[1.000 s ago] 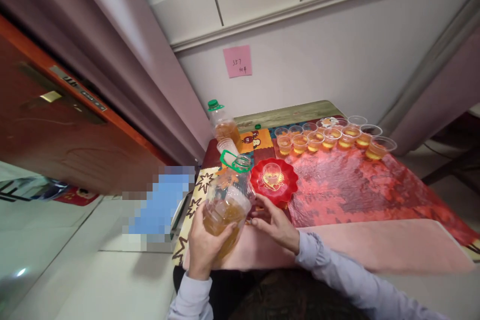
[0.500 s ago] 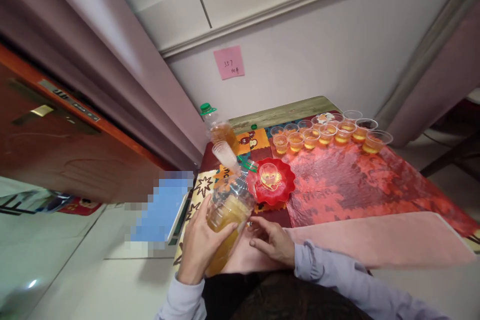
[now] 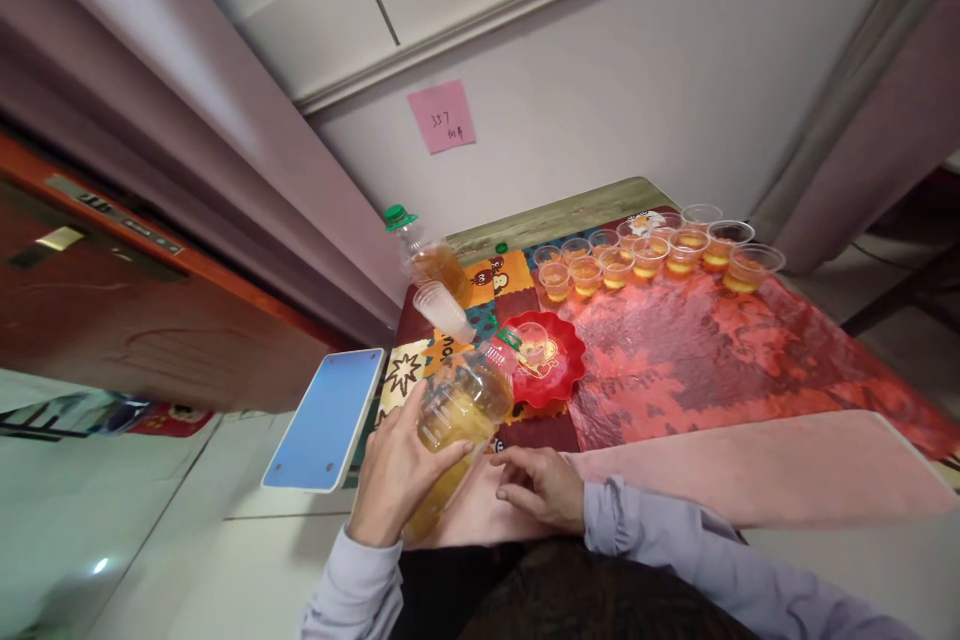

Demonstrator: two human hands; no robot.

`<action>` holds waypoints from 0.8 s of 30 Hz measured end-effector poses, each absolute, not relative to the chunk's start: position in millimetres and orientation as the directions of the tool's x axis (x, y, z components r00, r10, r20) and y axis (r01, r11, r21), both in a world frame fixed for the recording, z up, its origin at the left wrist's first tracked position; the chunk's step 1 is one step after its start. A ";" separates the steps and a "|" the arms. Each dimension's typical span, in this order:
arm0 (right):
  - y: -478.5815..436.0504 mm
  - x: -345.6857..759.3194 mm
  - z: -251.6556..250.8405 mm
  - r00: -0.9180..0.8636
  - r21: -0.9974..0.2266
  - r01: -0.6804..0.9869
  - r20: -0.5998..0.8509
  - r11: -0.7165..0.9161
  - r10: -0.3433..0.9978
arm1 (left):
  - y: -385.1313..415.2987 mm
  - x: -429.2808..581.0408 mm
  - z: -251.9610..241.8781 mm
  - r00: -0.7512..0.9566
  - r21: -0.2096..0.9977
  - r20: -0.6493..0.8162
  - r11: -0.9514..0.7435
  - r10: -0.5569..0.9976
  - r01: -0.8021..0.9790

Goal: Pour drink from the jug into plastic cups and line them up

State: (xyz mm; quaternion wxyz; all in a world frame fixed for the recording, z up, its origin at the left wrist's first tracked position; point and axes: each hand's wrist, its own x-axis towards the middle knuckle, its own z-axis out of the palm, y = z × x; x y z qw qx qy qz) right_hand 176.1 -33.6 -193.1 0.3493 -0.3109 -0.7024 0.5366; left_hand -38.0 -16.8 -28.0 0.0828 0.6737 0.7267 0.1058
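My left hand is wrapped around a clear plastic bottle of yellow liquid. The bottle tilts to the right, its uncapped neck with a green ring at the rim of a clear cup. That cup rests in a red scalloped plate; how much it holds cannot be made out. Close to the lower side of the bottle, my right hand has loosely bent fingers, thumb apart, and nothing in it. Whether its fingertips touch the bottle is unclear.
Rows of clear cups with yellow liquid stand at the back right. Behind the held bottle are a stack of cups and a second, green-capped bottle. A loose green cap lies near the wall. Pink cloth covers the front edge.
The bottle has tipped further to the right, bringing its neck closer to the cup in the red plate. My right hand stays nearly where it was. The view has shifted slightly.
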 end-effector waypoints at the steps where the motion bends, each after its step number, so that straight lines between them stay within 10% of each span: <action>1: -33.3 176.3 -193.6 -0.560 -0.972 0.063 0.153 0.226 0.814 | -15.4 -36.6 -27.4 -0.081 0.263 0.009 0.076 0.997 0.962; 24: -32.3 175.5 -194.6 -0.551 -0.979 0.042 0.142 0.198 0.822 | -4.5 -35.0 -0.6 -0.044 0.078 -0.055 0.049 0.998 0.996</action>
